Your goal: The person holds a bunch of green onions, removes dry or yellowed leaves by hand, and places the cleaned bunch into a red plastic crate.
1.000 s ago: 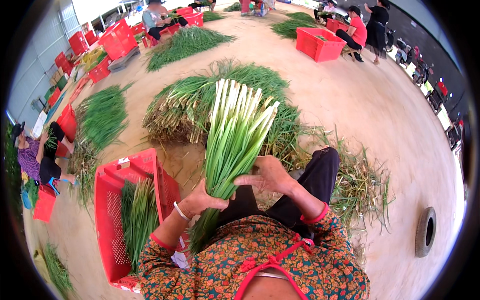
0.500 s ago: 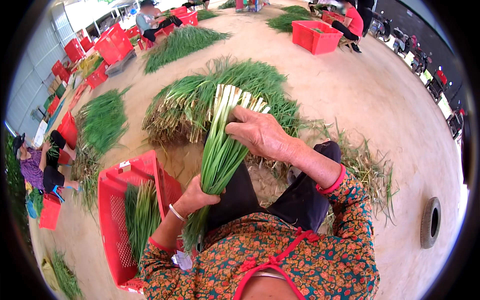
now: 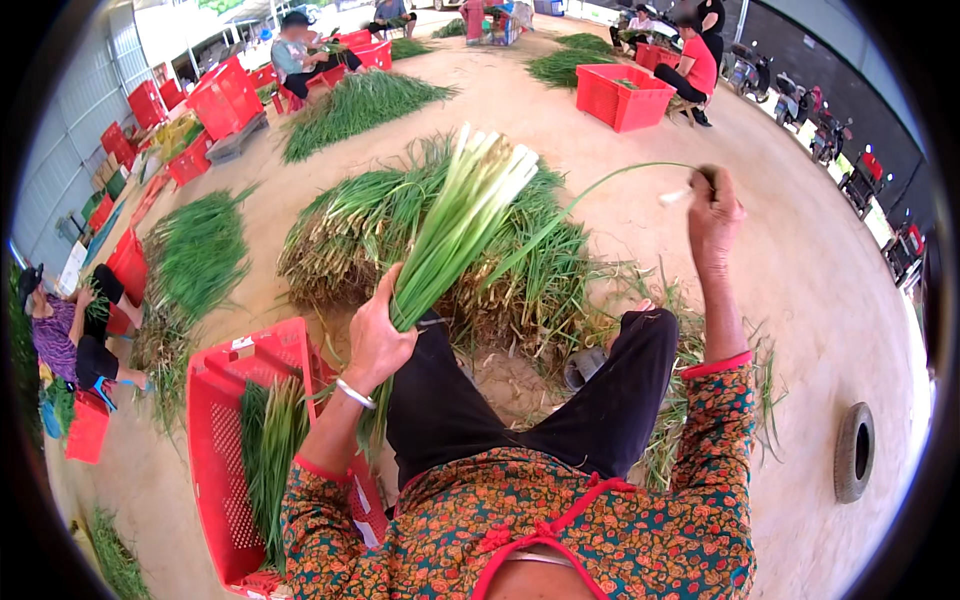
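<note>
My left hand (image 3: 380, 330) is wrapped round the lower part of a bunch of garlic chives (image 3: 455, 230), its white stem ends pointing up and away from me. Out to the right, my raised right hand (image 3: 714, 215) pinches the end of one long chive leaf (image 3: 595, 192) that arcs back toward the bunch; a small blurred white piece shows beside these fingers. Beyond the bunch lies a large heap of untrimmed chives (image 3: 350, 225), brown root ends toward me. At my left stands a red crate (image 3: 215, 470) with more chives (image 3: 275, 450) inside.
Loose leaf scraps (image 3: 680, 420) litter the floor by my right leg. A tyre (image 3: 855, 452) lies farther right. Other chive piles (image 3: 200, 245) spread left and ahead. Several people sit by red crates (image 3: 625, 97), one person (image 3: 65, 330) at far left. Motorbikes line the right wall.
My right hand has left the white ends of the bunch and swung up to the right, drawing one leaf out. My left hand has raised the bunch slightly, tilting it to the right.
</note>
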Demonstrator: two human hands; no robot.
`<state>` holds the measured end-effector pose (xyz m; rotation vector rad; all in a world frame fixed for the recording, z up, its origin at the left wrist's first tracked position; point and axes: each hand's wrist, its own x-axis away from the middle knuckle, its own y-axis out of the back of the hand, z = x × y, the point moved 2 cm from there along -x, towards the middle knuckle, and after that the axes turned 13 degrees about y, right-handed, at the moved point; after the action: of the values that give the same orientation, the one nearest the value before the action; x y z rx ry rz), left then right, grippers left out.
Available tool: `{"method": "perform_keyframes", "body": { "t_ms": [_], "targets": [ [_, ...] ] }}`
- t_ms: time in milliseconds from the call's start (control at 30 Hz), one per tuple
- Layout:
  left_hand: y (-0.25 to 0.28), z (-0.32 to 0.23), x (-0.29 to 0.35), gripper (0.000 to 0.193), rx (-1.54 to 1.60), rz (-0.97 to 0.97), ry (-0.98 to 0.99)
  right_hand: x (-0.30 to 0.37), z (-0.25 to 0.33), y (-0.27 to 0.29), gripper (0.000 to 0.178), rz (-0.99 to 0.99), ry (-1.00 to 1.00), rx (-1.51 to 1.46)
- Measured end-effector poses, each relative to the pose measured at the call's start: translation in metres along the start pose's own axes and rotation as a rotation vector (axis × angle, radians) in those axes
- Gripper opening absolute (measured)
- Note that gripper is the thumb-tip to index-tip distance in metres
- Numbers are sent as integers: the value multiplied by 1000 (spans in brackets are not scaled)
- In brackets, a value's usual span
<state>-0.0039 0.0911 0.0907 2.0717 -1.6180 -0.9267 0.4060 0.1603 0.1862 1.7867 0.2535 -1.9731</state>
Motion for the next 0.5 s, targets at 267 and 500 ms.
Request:
{"method": "perform_keyframes", "body": {
  "t_ms": [267,500],
  "targets": [
    [-76,-42,-50,77,145,-223,13,72,-17,39,18,518,-143,37],
    [-155,-65,-34,84,274,-253,0,-8,119,46,17,195,133,-448]
  ]
}}
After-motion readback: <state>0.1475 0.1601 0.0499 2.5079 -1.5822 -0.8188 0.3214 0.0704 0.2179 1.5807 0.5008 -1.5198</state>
